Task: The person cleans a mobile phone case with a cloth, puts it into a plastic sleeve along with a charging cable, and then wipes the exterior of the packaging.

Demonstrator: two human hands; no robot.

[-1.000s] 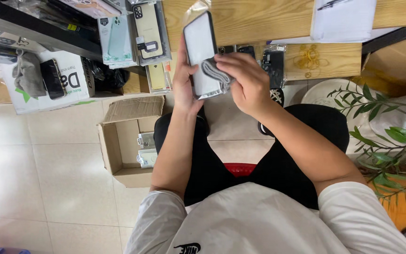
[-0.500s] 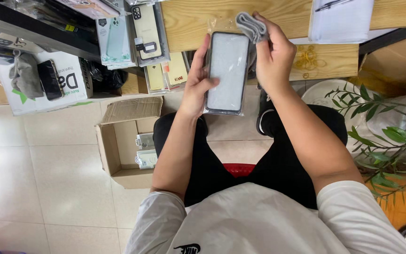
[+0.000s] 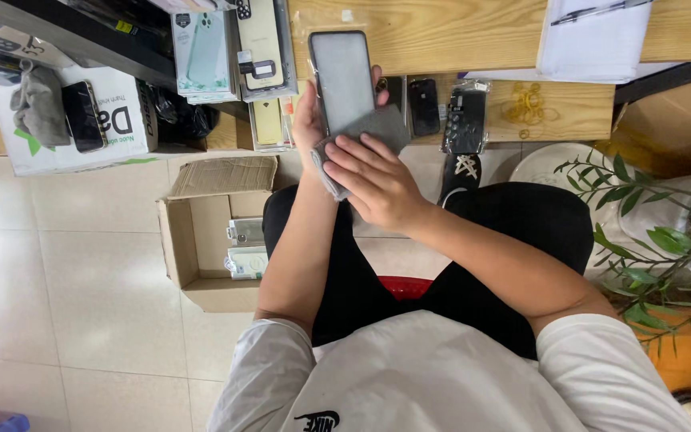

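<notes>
Floor tiles (image 3: 65,272), pale and glossy, lie under an open brown cardboard box (image 3: 201,240) holding small packaged items, just left of the seated person's knees. Ahead runs a light wooden desk (image 3: 441,32). Above the lap, the left hand (image 3: 309,124) is closed around the edges of a black-framed smartphone with a grey screen (image 3: 343,76), held upright. The right hand (image 3: 373,180) presses a folded grey cloth (image 3: 361,140) flat against the phone's lower end, fingers spread over it.

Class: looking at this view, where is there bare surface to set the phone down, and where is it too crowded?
Free: the wooden desk between the phone and white paper; floor tiles left of the cardboard box. Crowded: the shelf of packaged cases.
</notes>
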